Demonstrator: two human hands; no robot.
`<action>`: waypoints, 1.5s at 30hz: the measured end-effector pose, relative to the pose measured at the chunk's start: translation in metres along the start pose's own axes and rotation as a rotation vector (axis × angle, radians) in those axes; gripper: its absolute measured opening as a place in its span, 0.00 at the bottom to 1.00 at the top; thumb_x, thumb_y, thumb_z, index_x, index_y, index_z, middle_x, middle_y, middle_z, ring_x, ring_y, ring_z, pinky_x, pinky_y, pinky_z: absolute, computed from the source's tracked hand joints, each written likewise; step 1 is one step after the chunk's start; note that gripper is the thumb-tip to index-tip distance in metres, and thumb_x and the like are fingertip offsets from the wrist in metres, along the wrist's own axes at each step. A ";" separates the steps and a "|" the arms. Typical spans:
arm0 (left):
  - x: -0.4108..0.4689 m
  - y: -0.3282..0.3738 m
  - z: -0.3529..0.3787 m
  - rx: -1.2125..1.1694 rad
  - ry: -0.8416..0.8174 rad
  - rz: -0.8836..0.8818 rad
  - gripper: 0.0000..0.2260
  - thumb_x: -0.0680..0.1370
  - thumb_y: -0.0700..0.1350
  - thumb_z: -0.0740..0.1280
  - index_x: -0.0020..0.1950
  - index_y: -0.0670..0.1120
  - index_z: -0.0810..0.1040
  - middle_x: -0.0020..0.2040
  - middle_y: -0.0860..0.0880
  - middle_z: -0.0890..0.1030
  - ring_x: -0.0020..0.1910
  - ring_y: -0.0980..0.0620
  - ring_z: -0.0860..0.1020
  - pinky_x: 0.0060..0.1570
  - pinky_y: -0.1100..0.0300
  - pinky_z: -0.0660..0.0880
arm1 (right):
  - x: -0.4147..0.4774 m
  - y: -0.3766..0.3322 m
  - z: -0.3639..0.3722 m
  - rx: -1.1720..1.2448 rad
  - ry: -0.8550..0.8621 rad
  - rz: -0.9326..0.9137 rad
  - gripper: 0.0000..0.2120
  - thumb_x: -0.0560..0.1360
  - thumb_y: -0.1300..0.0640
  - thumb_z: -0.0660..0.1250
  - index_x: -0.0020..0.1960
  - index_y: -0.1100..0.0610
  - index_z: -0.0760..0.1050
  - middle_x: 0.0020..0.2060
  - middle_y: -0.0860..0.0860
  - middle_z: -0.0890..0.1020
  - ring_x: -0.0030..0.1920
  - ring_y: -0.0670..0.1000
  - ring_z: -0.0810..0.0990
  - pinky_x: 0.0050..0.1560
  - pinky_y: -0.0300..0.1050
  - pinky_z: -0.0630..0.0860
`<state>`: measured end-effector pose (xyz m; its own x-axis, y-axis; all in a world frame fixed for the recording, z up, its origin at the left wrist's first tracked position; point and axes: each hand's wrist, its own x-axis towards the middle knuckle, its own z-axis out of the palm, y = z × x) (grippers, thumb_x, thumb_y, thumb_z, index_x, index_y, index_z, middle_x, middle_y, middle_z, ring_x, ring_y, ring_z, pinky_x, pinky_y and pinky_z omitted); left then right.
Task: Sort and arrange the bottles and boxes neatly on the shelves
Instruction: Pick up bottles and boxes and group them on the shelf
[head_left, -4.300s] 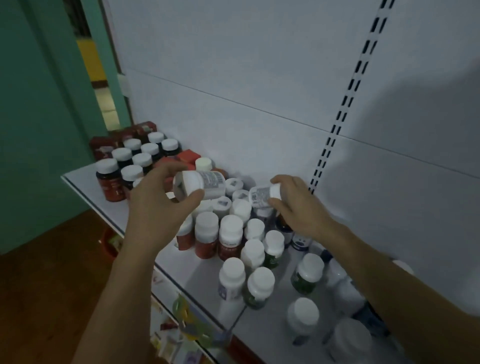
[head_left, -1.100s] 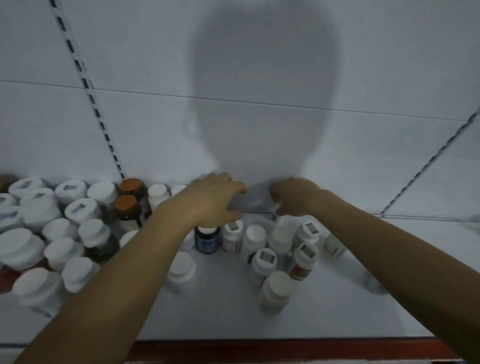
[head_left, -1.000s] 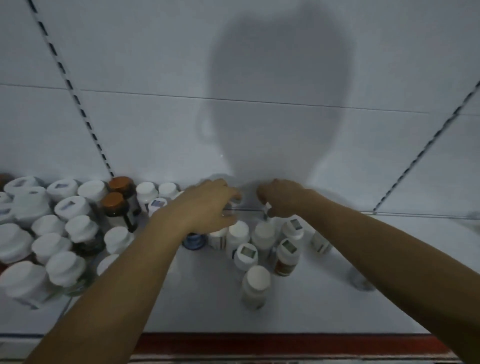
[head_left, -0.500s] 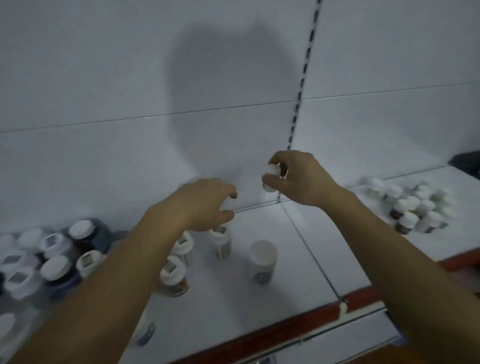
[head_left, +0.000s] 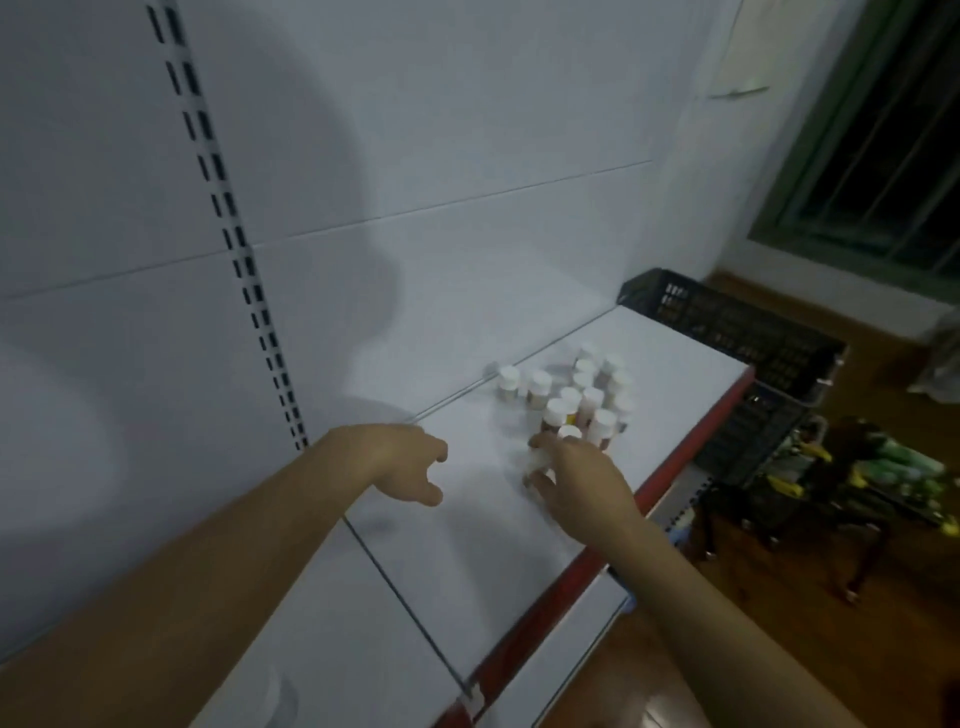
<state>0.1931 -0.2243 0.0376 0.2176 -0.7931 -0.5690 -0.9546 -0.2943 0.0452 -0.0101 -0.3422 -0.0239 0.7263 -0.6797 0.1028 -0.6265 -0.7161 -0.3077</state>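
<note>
My right hand (head_left: 579, 480) holds a small white bottle (head_left: 539, 461), blurred, low over the white shelf (head_left: 467, 545). It is at the near-left edge of a cluster of several small white-capped bottles (head_left: 576, 397) standing near the back panel. My left hand (head_left: 408, 462) hovers over the shelf to the left of the right hand, fingers loosely curled, holding nothing.
The shelf has a red front edge (head_left: 670, 478) and a seam (head_left: 405, 597) between two boards. A slotted upright (head_left: 234, 244) runs up the white back panel. Black plastic crates (head_left: 737, 327) stand beyond the shelf's right end, with bottles on the wooden floor (head_left: 883, 467).
The view has swung right, away from the mixed bottles. My right hand has carried the small white bottle over and down to the cluster on the right; my left hand followed, holding nothing.
</note>
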 end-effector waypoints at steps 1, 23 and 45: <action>0.010 0.001 0.000 0.004 -0.014 -0.010 0.33 0.81 0.59 0.64 0.81 0.50 0.56 0.76 0.45 0.64 0.72 0.43 0.69 0.68 0.49 0.70 | 0.005 0.003 0.001 -0.020 0.019 -0.013 0.21 0.79 0.54 0.66 0.71 0.49 0.70 0.60 0.53 0.79 0.55 0.57 0.80 0.48 0.51 0.78; 0.059 0.126 0.050 -0.894 0.714 -0.432 0.24 0.76 0.56 0.72 0.70 0.58 0.70 0.61 0.55 0.77 0.57 0.56 0.77 0.55 0.56 0.77 | 0.074 0.110 -0.032 0.407 -0.112 -0.415 0.15 0.78 0.52 0.67 0.64 0.47 0.73 0.31 0.44 0.77 0.34 0.44 0.76 0.36 0.46 0.77; 0.020 0.151 0.112 -1.056 1.116 -0.700 0.14 0.77 0.41 0.71 0.59 0.55 0.75 0.54 0.56 0.79 0.49 0.62 0.77 0.49 0.65 0.74 | 0.067 0.082 0.022 0.435 -0.196 -0.367 0.17 0.76 0.46 0.70 0.63 0.49 0.74 0.42 0.42 0.78 0.44 0.47 0.77 0.40 0.43 0.69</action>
<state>0.0304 -0.2244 -0.0588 0.9781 -0.1925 0.0795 -0.1766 -0.5640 0.8067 -0.0063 -0.4430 -0.0633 0.9376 -0.3292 0.1118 -0.1823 -0.7393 -0.6482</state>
